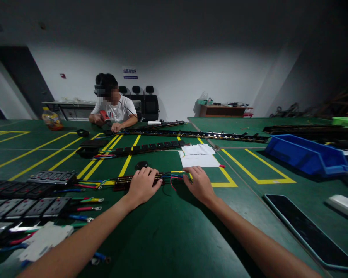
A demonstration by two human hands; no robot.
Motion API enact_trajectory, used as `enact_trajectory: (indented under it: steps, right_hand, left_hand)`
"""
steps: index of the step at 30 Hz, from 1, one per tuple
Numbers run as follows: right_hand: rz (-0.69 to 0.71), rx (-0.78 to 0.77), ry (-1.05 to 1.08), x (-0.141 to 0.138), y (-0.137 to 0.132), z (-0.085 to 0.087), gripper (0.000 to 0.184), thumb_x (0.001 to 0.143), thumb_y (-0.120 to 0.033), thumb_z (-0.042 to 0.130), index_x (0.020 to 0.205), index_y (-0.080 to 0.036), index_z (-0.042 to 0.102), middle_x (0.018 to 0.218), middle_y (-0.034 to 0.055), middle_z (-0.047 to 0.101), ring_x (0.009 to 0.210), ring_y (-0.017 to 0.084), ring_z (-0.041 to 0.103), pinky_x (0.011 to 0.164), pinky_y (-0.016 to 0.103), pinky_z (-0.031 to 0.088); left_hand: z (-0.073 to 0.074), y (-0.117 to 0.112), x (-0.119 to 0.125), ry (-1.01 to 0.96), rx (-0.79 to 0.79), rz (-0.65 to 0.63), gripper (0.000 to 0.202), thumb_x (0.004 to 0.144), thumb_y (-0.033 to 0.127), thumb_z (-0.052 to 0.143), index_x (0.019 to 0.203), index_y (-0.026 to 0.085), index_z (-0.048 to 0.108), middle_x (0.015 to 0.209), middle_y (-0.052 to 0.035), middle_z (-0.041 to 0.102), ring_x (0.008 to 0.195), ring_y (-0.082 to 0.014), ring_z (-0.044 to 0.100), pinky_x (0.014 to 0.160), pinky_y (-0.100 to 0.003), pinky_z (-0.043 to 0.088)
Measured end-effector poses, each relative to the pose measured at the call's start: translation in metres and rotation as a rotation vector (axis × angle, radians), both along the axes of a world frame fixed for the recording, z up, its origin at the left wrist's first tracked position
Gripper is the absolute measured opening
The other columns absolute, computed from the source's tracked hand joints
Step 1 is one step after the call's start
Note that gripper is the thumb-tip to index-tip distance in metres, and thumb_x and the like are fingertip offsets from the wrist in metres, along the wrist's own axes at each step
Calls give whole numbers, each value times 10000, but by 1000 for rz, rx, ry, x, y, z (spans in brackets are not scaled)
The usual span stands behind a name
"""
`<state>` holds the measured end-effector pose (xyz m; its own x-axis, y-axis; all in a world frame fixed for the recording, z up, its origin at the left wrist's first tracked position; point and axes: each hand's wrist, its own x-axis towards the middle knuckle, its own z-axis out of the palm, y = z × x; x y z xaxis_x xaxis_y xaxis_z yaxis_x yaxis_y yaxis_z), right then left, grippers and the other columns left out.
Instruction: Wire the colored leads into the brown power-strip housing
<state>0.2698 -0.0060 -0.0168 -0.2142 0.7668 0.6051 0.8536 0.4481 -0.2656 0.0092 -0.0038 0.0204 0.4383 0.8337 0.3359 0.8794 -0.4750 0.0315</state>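
My left hand (143, 186) lies flat, fingers together, on the long black strip with brass rails (121, 182), and my right hand (199, 185) just beside touches its coloured wires (174, 177), pinching or not I cannot tell.

A dark narrow strip (122, 182) lies flat on the green table (168, 231). Red, blue, yellow wires (174, 177) leave its right end.

left hand (142, 186) pressing wired socket strip (124, 181) | right hand (199, 184) at wire ends (176, 176) | green table (174, 231)
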Motion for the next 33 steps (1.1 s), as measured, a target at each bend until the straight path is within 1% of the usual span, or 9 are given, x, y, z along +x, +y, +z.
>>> enact_trajectory:
  steps: [2, 6, 11, 15, 21, 24, 27, 29, 33]
  right_hand:
    - [17, -28, -9, -1, 0, 1, 227, 1019, -239, 517, 1186, -202, 666, 1108, 94, 735, 1045, 252, 620, 881, 373, 470]
    - [39, -127, -82, -2, -1, 1, 271, 1051, -227, 445, 1190, -213, 677, 1066, 82, 740, 1000, 244, 630, 857, 376, 476]
    - [31, -56, -47, -2, -1, 1, 313, 1049, -250, 450, 1307, -208, 622, 1287, 114, 674, 1176, 262, 583, 949, 410, 478]
    - [51, -69, -125, -2, 0, -1, 315, 1074, -312, 427, 1271, -244, 664, 1329, 91, 657, 1218, 267, 561, 967, 421, 476]
    - [3, -35, -69, -1, 0, 0, 282, 1063, -301, 453, 1205, -226, 684, 1185, 107, 707, 1106, 254, 598, 919, 402, 474]
    - [-11, -91, -57, -1, 0, 0, 277, 1070, -299, 441, 1214, -224, 665, 1103, 86, 740, 1049, 245, 623, 885, 388, 463]
    - [12, -137, -83, -1, 1, -2, 273, 1067, -290, 453, 1251, -231, 646, 1097, 75, 744, 1036, 238, 636, 862, 377, 460]
    - [14, -98, -68, -1, 1, -3, 262, 1058, -280, 464, 1241, -223, 642, 1117, 83, 733, 1043, 238, 630, 866, 377, 462]
    - [-12, 4, -18, 1, 2, -3, 208, 1038, -306, 502, 1001, -220, 688, 1033, 83, 705, 987, 238, 605, 878, 378, 473]
  left_hand:
    - [0, 0, 0, 7, 4, 4, 360, 1025, 459, 454, 1165, 196, 656, 1170, -112, 675, 1074, -287, 604, 880, -419, 477]
    - [1, -1, 1, 0, -6, 2, 362, 1034, 460, 447, 1171, 197, 652, 1171, -108, 678, 1074, -279, 606, 879, -413, 476]
    - [1, -1, 0, -5, -18, 0, 368, 1033, 466, 450, 1173, 192, 652, 1183, -111, 676, 1076, -281, 605, 882, -420, 479]
    - [0, -1, 0, -2, -5, -1, 355, 1032, 458, 454, 1170, 199, 652, 1172, -105, 678, 1075, -277, 606, 882, -413, 476]
    - [0, -1, 0, -15, -11, -5, 354, 1030, 468, 457, 1170, 207, 651, 1181, -102, 681, 1081, -277, 609, 884, -410, 477]
    - [0, -1, 0, -16, -6, -6, 359, 1031, 467, 454, 1172, 204, 652, 1182, -104, 680, 1084, -279, 609, 883, -410, 479]
    - [0, 0, 0, -8, -2, -7, 359, 1031, 464, 451, 1165, 201, 656, 1173, -107, 678, 1073, -282, 610, 879, -416, 481]
    - [-1, 0, 0, -4, 4, -7, 360, 1030, 463, 451, 1162, 199, 658, 1170, -111, 677, 1075, -286, 608, 881, -425, 482]
    - [-1, 0, 0, -5, -1, -1, 374, 1030, 470, 439, 1171, 198, 655, 1182, -114, 677, 1074, -285, 605, 880, -428, 484]
